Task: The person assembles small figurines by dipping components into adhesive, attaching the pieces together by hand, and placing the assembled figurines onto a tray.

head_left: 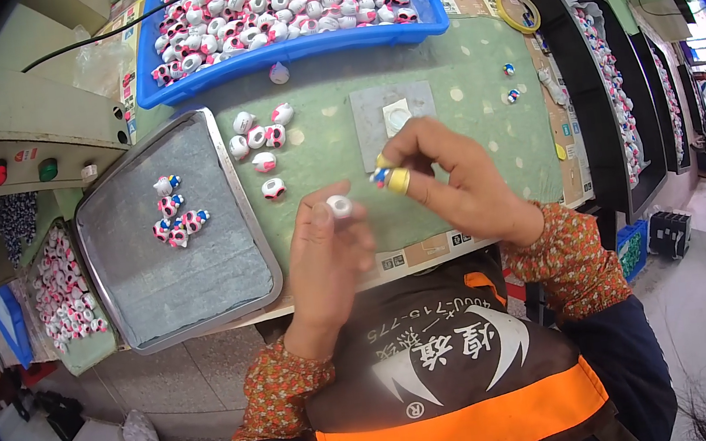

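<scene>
My left hand pinches a small white rounded toy head between thumb and fingers, above the near part of the green mat. Facing it, my right hand, with yellow covers on the thumb and a finger, grips a tiny blue, white and red figure piece. A small gap separates the two pieces. Several loose white-and-pink toy heads lie on the mat beyond my left hand. Just past my right fingers, a pale round pad rests on a grey square plate.
A blue bin full of white-and-pink heads stands at the back. On the left, a metal tray carries several joined pieces. Two tiny blue pieces and a yellow tape roll lie right, near a black crate.
</scene>
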Available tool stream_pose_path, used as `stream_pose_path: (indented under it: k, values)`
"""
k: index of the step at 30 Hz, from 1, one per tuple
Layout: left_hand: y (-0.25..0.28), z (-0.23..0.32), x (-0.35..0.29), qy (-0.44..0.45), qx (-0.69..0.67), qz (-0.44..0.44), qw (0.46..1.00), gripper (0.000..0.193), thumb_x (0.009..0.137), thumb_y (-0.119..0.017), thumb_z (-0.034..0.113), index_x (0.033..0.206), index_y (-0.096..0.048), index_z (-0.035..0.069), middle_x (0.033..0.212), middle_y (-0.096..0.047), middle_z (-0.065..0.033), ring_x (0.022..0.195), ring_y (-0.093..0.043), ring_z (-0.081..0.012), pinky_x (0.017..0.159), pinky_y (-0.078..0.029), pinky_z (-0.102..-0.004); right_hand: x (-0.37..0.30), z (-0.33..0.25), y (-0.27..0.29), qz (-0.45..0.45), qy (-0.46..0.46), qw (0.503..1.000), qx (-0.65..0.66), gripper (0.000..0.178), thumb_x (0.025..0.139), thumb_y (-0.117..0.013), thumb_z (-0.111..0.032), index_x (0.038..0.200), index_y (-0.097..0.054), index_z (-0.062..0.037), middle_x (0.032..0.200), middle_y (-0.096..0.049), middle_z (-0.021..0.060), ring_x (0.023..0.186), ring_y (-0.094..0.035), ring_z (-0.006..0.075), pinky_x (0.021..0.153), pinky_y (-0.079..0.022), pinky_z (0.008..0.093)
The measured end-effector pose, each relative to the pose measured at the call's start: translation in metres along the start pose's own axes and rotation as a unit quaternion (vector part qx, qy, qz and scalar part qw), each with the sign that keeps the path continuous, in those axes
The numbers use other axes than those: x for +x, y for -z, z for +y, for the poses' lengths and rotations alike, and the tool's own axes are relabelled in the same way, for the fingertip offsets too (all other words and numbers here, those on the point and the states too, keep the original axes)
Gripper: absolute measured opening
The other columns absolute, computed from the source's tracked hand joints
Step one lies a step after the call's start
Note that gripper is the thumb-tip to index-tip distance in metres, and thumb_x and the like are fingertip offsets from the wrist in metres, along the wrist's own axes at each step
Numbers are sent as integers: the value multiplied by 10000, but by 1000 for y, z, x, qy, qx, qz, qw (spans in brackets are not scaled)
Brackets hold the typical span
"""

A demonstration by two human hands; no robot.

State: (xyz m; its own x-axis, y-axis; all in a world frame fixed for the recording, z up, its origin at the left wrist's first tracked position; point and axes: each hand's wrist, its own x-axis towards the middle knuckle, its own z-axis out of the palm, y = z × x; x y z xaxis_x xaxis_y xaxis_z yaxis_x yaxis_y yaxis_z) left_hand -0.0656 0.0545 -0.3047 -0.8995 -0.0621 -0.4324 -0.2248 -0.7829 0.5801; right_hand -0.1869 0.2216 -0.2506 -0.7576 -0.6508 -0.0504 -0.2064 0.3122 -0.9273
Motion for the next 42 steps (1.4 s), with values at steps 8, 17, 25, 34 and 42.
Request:
stream_pose_path:
  k: [8,17,25,34,42]
  values:
    - [-8,-23,-1,-89,69,15,994,394,1082,-433,429,1246,-481,75,919,-588,-23,689,-531,-56,498,-383,-190,-12,-1,-26,14,85,996,-22,155,853,-670,-53,985,-597,-19,891,-581,98,837,-555,268,782,-438,385]
    - [-9,-37,-2,-151,118,11,981,362,1098,-407,401,1231,-474,72,896,-574,-21,659,-471,-46,520,-340,-180,-18,5,-39,25,82,995,-42,142,840,-662,-24,963,-592,-9,884,-587,105,817,-525,294,748,-421,401]
    - [-13,-32,-2,-157,163,12,974,388,1100,-374,432,1217,-479,77,831,-548,-17,617,-457,-45,507,-339,-179,-19,13,-32,-9,26,999,32,110,876,-672,-26,971,-619,-10,870,-571,100,818,-581,221,693,-480,341]
    - [-19,-38,-3,-155,165,62,972,388,1105,-329,451,1091,-459,86,731,-429,17,542,-373,-47,449,-286,-198,-26,6,-37,-16,-33,992,123,106,873,-662,16,967,-612,16,870,-584,112,784,-622,222,686,-522,333]
    - [-15,-52,-3,-272,291,110,910,383,1119,-293,393,1077,-453,48,889,-469,-19,711,-407,-49,581,-342,-205,-33,22,-57,68,129,989,20,185,779,-655,60,934,-573,0,823,-553,143,735,-560,336,635,-451,404]
